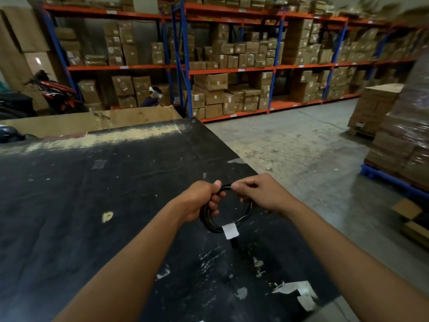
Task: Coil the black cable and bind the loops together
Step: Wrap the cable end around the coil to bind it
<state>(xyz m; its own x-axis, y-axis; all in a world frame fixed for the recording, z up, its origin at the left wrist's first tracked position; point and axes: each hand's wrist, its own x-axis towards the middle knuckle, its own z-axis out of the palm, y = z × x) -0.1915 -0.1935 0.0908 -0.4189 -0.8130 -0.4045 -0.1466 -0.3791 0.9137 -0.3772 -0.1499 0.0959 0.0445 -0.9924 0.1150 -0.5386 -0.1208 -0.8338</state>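
Note:
The black cable (210, 223) hangs as a small coil of several loops above the black table (92, 194), near its right edge. My left hand (199, 199) grips the coil's left side in a closed fist. My right hand (257, 190) pinches the top right of the coil between thumb and fingers. A white tag (230, 231) wraps the loops at the bottom of the coil, and a black plug end (234, 242) hangs just below it.
The table's right edge runs diagonally beside my right arm, with concrete floor (301, 147) beyond. A cardboard bin (104, 122) stands behind the table. Shelving racks with boxes (232, 89) fill the back, a wrapped pallet stack (406, 147) stands right, and a seated person (152, 98) and motorbike (53, 91) are far left.

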